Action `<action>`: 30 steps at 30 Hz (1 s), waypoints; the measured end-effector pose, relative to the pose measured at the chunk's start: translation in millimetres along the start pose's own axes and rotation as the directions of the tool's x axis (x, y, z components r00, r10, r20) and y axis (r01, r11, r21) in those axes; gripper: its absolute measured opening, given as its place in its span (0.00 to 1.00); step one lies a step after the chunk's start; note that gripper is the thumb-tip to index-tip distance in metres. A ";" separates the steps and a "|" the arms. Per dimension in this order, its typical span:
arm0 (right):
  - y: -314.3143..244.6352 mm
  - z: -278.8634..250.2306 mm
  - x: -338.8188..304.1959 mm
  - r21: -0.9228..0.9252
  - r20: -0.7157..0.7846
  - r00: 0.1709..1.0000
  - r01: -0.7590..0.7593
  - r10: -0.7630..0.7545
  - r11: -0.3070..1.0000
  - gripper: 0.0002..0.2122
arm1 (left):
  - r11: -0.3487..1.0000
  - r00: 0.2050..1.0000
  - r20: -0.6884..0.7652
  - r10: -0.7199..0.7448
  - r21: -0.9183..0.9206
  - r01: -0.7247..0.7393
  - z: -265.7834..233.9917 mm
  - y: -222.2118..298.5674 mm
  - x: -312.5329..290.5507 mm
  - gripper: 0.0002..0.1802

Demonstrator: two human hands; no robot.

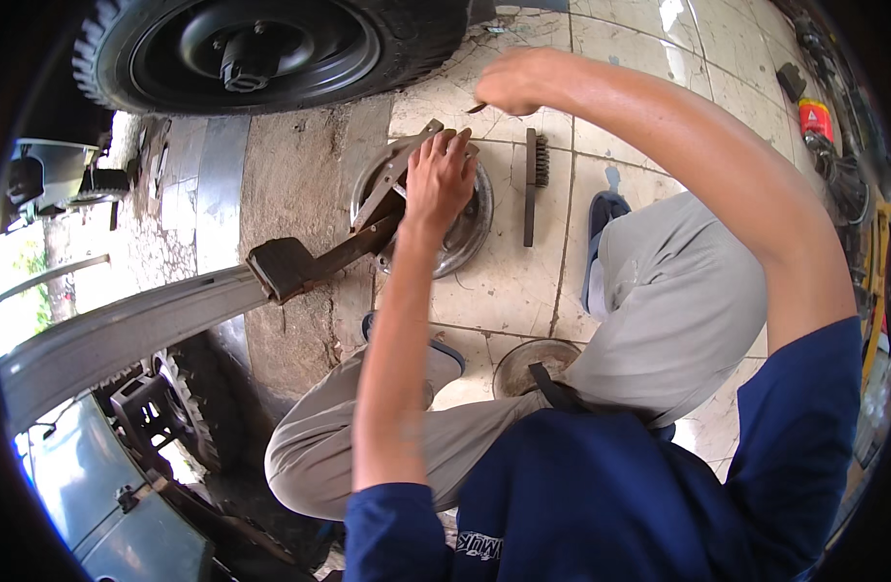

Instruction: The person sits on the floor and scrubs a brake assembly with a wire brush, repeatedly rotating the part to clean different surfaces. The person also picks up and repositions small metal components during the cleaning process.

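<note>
My left hand (438,184) lies over a rusty metal bracket (376,202), its fingers spread across the plate. The bracket sits at the end of a brown metal bar, on top of a round metal wheel disc (480,215) on the floor. Farther out and to the right, my right hand (519,81) is closed in the air. A thin dark tip (477,108) sticks out below its fingers; the rest is hidden in the fist. A wire brush (532,184) with dark bristles lies on the tiles, right of the disc.
A large black tyre (271,48) stands at the far left. A long grey metal beam (135,335) with a dark block (286,269) reaches in from the left. A round stool or lid (533,364) is between my legs. A red and yellow can (815,120) stands at right among clutter.
</note>
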State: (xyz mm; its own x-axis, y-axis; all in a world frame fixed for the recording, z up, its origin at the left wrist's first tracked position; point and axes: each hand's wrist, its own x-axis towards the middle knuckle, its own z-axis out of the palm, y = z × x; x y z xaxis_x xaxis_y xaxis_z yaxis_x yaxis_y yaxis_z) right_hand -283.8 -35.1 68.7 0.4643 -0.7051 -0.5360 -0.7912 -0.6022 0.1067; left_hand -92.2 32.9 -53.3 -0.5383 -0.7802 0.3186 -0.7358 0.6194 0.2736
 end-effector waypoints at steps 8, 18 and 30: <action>-14.8 -12.0 -5.1 0.079 -0.089 0.988 0.134 -0.127 0.988 0.12 | 0.071 0.314 0.113 -0.943 -0.852 0.518 65.9 97.4 -132.7 0.19; -10.9 -31.8 -7.5 -0.051 -0.183 0.977 0.100 -0.108 0.994 0.10 | -0.461 0.008 0.533 -0.846 -0.740 0.489 18.0 51.1 -140.6 0.58; -4.1 -30.9 -23.3 -0.035 -0.171 0.981 0.084 -0.089 0.996 0.10 | -0.626 -0.035 0.627 -0.779 -0.773 0.103 35.7 -8.5 -72.2 0.46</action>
State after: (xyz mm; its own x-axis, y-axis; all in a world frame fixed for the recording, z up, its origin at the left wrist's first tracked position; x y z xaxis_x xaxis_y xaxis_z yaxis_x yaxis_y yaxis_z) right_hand -279.1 -27.8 106.6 0.5938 -0.7024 -0.3925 -0.7350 -0.6720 0.0907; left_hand -61.7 80.8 -111.1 0.3343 -0.5097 -0.7927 0.7228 -0.4011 0.5627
